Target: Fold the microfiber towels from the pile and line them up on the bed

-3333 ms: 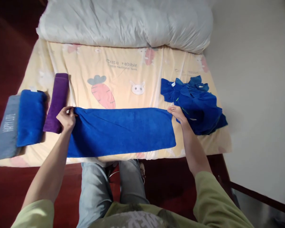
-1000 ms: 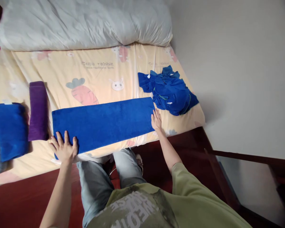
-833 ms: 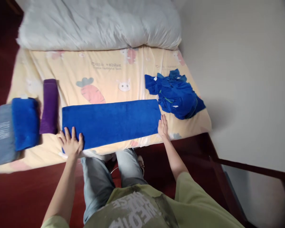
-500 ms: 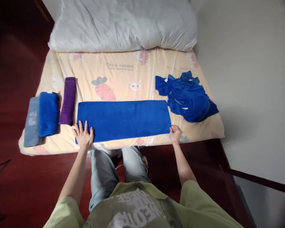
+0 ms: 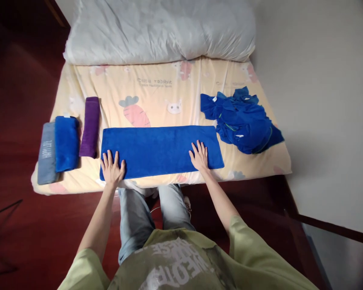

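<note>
A blue towel (image 5: 157, 151) lies spread as a long flat strip along the near side of the bed, its long edges running left to right. On its near left corner rests my left hand (image 5: 112, 170), open, fingers spread over the cloth. My right hand (image 5: 199, 156) also lies open on the towel, inward from its right end. To the left are a folded purple towel (image 5: 90, 128), a folded blue towel (image 5: 66, 144) and a folded grey towel (image 5: 46, 155) with white lettering, partly covered by that blue one. A crumpled heap of blue cloths (image 5: 245, 123) sits to the right.
The bed (image 5: 163, 94) has a pale yellow sheet printed with carrots and rabbits. Across its far end lies a rolled white quilt (image 5: 160, 32). A wall (image 5: 320, 100) stands on the right, and dark red floor (image 5: 21, 133) shows on the left.
My right hand has let go of the towel's near right corner and moved inward to lie flat on the cloth. My left hand stays on the left corner. The view has shifted slightly.
</note>
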A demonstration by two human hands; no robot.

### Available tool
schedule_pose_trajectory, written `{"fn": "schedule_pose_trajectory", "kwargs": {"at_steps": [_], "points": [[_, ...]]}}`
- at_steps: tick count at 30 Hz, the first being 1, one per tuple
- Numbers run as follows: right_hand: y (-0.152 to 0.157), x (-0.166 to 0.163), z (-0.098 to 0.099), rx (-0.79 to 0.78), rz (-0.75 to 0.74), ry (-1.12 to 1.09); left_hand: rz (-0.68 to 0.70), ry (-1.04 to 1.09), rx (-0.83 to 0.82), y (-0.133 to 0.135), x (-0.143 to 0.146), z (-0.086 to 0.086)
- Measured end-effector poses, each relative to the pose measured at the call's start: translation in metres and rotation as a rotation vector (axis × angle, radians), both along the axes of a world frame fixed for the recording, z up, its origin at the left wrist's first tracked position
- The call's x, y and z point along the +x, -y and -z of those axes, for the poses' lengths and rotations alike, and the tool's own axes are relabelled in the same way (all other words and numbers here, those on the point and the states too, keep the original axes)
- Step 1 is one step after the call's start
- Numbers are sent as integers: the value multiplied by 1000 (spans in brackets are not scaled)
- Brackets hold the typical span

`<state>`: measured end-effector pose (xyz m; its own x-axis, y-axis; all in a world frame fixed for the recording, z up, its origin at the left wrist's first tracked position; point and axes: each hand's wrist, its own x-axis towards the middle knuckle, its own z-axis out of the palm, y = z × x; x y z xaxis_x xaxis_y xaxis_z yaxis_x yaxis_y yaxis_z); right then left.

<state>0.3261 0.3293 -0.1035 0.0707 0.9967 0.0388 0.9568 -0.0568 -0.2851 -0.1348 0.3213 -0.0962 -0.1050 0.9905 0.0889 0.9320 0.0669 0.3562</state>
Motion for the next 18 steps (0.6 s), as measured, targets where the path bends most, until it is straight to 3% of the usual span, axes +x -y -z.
{"fn": "schedule_pose_trajectory", "kwargs": {"at_steps": [2, 6, 9, 14, 18], "points": [[1, 12, 12, -58, 37, 29, -12, -13, -16, 3, -6, 3], [21, 71, 31, -62, 266, 105, -22, -36, -7, 8, -15, 9], [33, 100, 39, -49, 324, 119, -27, -44, 9, 9, -15, 12], [31, 97, 41, -44, 345, 113, -32, -71, -1, 8, -14, 13], [25, 84, 22, -104, 373, 74, -29, -85, -42, 5, -15, 2]]}}
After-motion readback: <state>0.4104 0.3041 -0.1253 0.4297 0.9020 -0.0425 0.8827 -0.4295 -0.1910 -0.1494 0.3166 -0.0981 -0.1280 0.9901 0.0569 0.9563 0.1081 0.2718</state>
